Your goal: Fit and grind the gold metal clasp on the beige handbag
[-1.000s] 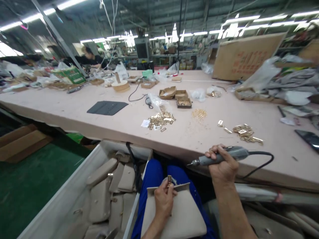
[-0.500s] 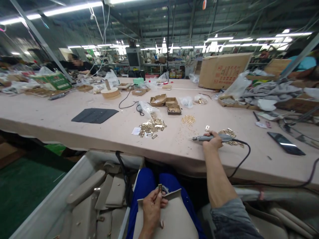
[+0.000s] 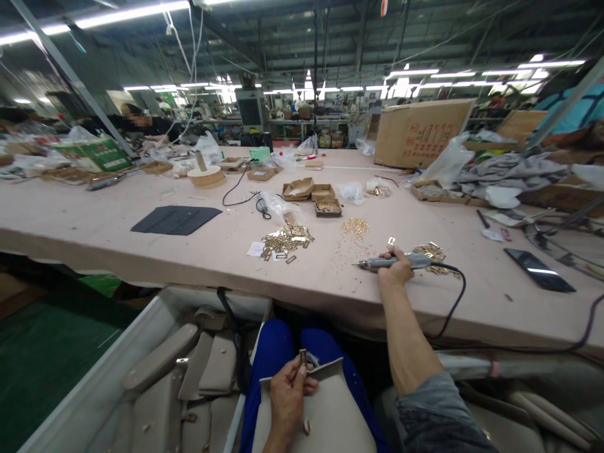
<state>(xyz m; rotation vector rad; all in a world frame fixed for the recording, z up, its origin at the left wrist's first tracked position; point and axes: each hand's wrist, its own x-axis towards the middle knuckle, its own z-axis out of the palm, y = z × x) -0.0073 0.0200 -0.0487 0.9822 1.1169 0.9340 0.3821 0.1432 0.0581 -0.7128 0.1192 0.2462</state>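
My left hand [image 3: 289, 391] pinches a small gold rectangular metal fitting [image 3: 302, 358] at the upper edge of a beige bag piece [image 3: 337, 409] lying across my lap. In my right hand [image 3: 397, 267], stretched over the table, is a grey electric screwdriver [image 3: 375, 262] held level. Its tip points left, just below scattered tiny gold screws [image 3: 355, 227]. Beside this hand lies a pile of gold fittings [image 3: 433, 253], partly hidden behind the tool. A larger heap of gold rectangular frames [image 3: 285, 241] spreads further left.
A white bin [image 3: 165, 296] at my left holds several beige bags [image 3: 160, 358]. On the table [image 3: 226, 267] are a dark flat panel [image 3: 177, 220], small cardboard boxes [image 3: 329, 207], a phone [image 3: 538, 269] and a large carton [image 3: 422, 133]. The screwdriver cord [image 3: 465, 296] trails right. Another person sits far left.
My right hand and the electric screwdriver have shifted slightly left, below the screws. My left hand keeps its hold on the gold fitting. The whole view has moved a little.
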